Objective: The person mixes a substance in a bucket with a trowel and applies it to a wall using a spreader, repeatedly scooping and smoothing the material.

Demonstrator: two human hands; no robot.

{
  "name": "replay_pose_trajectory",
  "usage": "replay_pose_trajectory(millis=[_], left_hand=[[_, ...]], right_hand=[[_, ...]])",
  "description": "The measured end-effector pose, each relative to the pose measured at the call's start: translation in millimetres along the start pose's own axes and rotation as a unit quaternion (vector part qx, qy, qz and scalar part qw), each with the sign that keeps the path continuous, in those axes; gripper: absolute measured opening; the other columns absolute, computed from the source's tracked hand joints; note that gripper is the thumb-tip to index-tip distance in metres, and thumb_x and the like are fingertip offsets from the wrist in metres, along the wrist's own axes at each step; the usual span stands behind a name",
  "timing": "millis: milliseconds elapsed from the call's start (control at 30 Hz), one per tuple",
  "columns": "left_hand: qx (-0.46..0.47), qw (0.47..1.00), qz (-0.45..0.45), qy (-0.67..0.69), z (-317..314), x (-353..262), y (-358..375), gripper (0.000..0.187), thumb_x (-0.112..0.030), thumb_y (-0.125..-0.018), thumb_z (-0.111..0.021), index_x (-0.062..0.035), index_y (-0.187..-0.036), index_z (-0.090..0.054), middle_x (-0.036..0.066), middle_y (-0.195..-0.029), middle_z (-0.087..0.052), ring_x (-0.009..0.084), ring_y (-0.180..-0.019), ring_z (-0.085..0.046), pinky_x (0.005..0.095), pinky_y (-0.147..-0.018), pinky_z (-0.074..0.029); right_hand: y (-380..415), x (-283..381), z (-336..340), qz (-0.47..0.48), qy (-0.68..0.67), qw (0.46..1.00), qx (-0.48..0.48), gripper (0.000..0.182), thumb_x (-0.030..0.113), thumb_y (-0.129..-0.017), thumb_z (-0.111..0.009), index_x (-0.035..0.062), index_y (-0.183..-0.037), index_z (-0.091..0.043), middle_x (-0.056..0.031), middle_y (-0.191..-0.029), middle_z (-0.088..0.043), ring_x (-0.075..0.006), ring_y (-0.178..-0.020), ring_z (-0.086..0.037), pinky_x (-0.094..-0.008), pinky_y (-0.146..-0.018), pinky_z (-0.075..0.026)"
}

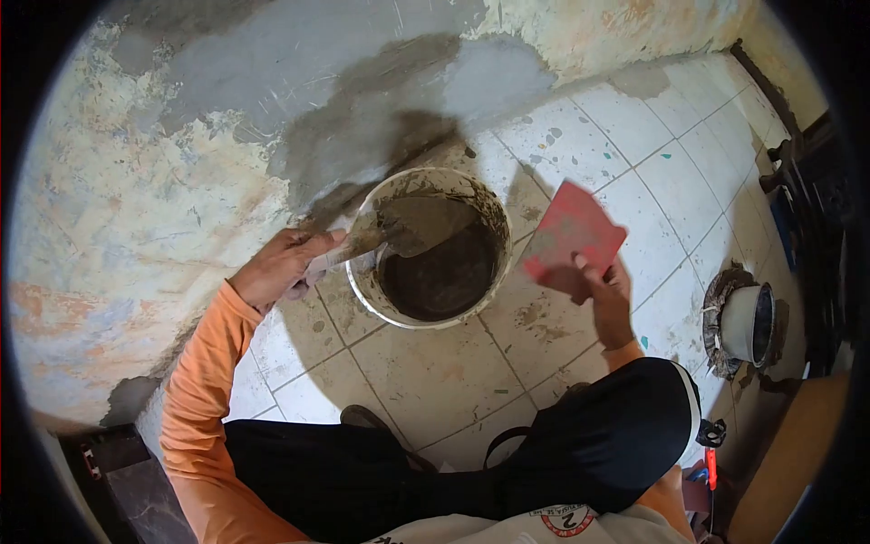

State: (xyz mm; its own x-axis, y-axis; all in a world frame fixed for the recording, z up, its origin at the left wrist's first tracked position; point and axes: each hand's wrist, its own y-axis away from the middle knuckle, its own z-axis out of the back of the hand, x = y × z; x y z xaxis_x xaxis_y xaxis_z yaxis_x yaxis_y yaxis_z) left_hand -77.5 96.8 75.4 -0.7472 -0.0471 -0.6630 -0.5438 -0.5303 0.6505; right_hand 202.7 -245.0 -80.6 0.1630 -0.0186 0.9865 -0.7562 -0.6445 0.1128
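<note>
A white bucket with dark wet mortar in it stands on the tiled floor in front of me. My left hand is closed round the handle of a mortar-smeared trowel, whose blade lies over the bucket's opening. To the right of the bucket, my right hand grips a flat red plate with grey smears on it, held above the floor and apart from the bucket.
Behind and left rises a wall with grey patches. White floor tiles carry mortar splashes. At the right are a pipe end in a rough hole, dark furniture and a red-handled tool.
</note>
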Motion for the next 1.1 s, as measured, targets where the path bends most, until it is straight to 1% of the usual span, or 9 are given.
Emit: replay_pose_trajectory(millis=[133, 200, 267, 333, 467, 633, 900, 967, 1100], left_hand=[[0.004, 0.997, 0.015, 0.073, -30, -3, 43, 0.046, -0.041, -0.106, -0.059, -0.0005, -0.127, -0.065, -0.003, -0.066, -0.044, 0.0073, -0.052, -0.036, 0.0229, -0.048, -0.029], [-0.013, 0.994, 0.032, 0.102, -47, -8, 63, 0.04, -0.037, -0.108, -0.054, -0.0019, -0.126, -0.063, 0.0, -0.072, -0.048, 0.0077, -0.054, -0.038, 0.0239, -0.047, -0.03], [0.026, 0.994, 0.017, 0.105, -56, -9, 77, 0.041, -0.035, -0.11, -0.05, -0.003, -0.132, -0.06, 0.002, -0.075, -0.05, 0.0083, -0.056, -0.04, 0.0241, -0.047, -0.031], [0.036, 0.991, -0.016, 0.128, -69, -10, 89, 0.038, -0.036, -0.111, -0.047, -0.0043, -0.128, -0.059, 0.002, -0.076, -0.05, 0.0088, -0.056, -0.041, 0.0241, -0.047, -0.032], [0.004, 0.987, -0.017, 0.162, -80, -7, 111, 0.035, -0.04, -0.111, -0.045, -0.0079, -0.116, -0.058, 0.002, -0.075, -0.051, 0.0088, -0.054, -0.04, 0.0237, -0.046, -0.033], [-0.026, 0.979, 0.014, 0.202, -82, 6, 141, 0.043, -0.046, -0.11, -0.048, -0.0086, -0.129, -0.059, 0.0, -0.077, -0.051, 0.0062, -0.053, -0.039, 0.0205, -0.044, -0.03], [-0.007, 0.993, 0.003, 0.121, -66, 35, 160, 0.043, -0.037, -0.111, -0.052, -0.0072, -0.143, -0.054, 0.002, -0.077, -0.052, 0.0077, -0.059, -0.051, 0.0241, -0.047, -0.042], [-0.121, 0.9, -0.345, -0.238, -66, 59, 144, 0.049, -0.022, -0.107, -0.058, -0.0004, -0.149, -0.046, 0.012, -0.087, -0.056, 0.0185, -0.069, -0.063, 0.0309, -0.057, -0.053], [-0.135, 0.837, -0.277, -0.451, -69, 25, 152, 0.061, -0.011, -0.096, -0.068, -0.0014, -0.152, -0.046, 0.015, -0.096, -0.055, 0.0227, -0.073, -0.064, 0.035, -0.062, -0.058]], right_hand=[[-9, 98, -40, 0.09, 0.105, 0.99, -0.034, 0.038, 0.019, -0.1, -0.066, 0.0058, -0.135, -0.061, -0.0039, -0.096, -0.07, -0.0092, -0.064, -0.058, -0.026, -0.056, -0.05], [-21, 118, -58, 0.244, 0.268, 0.919, 0.155, 0.03, 0.02, -0.103, -0.062, 0.0005, -0.125, -0.061, -0.0081, -0.099, -0.072, -0.0149, -0.066, -0.063, -0.0326, -0.058, -0.051], [-30, 126, -91, 0.244, 0.409, 0.833, 0.282, 0.025, 0.016, -0.102, -0.059, -0.0006, -0.121, -0.058, -0.0128, -0.092, -0.07, -0.0203, -0.064, -0.063, -0.0378, -0.058, -0.052], [-22, 122, -129, 0.317, 0.38, 0.801, 0.336, 0.022, 0.011, -0.097, -0.061, 0.0005, -0.116, -0.056, -0.0159, -0.089, -0.066, -0.0262, -0.066, -0.068, -0.0393, -0.058, -0.055], [8, 101, -172, 0.405, 0.44, 0.729, 0.334, 0.028, 0.01, -0.092, -0.064, 0.0003, -0.116, -0.053, -0.0156, -0.091, -0.064, -0.0321, -0.07, -0.072, -0.042, -0.059, -0.059], [8, 89, -175, 0.384, 0.53, 0.695, 0.297, 0.033, 0.013, -0.092, -0.066, -0.0031, -0.116, -0.051, -0.0201, -0.103, -0.065, -0.038, -0.074, -0.072, -0.0463, -0.062, -0.06], [-42, 89, -132, 0.216, 0.436, 0.835, 0.257, 0.024, 0.015, -0.097, -0.06, -0.005, -0.108, -0.055, -0.026, -0.088, -0.067, -0.0438, -0.078, -0.068, -0.051, -0.073, -0.053], [-54, 94, -120, 0.255, 0.397, 0.854, 0.218, 0.025, 0.02, -0.099, -0.062, -0.0037, -0.107, -0.06, -0.0224, -0.08, -0.064, -0.036, -0.072, -0.063, -0.0459, -0.068, -0.048], [-54, 131, -115, 0.242, 0.41, 0.842, 0.252, 0.021, 0.019, -0.099, -0.062, -0.0021, -0.102, -0.059, -0.0223, -0.078, -0.061, -0.0374, -0.07, -0.06, -0.0465, -0.066, -0.046]])
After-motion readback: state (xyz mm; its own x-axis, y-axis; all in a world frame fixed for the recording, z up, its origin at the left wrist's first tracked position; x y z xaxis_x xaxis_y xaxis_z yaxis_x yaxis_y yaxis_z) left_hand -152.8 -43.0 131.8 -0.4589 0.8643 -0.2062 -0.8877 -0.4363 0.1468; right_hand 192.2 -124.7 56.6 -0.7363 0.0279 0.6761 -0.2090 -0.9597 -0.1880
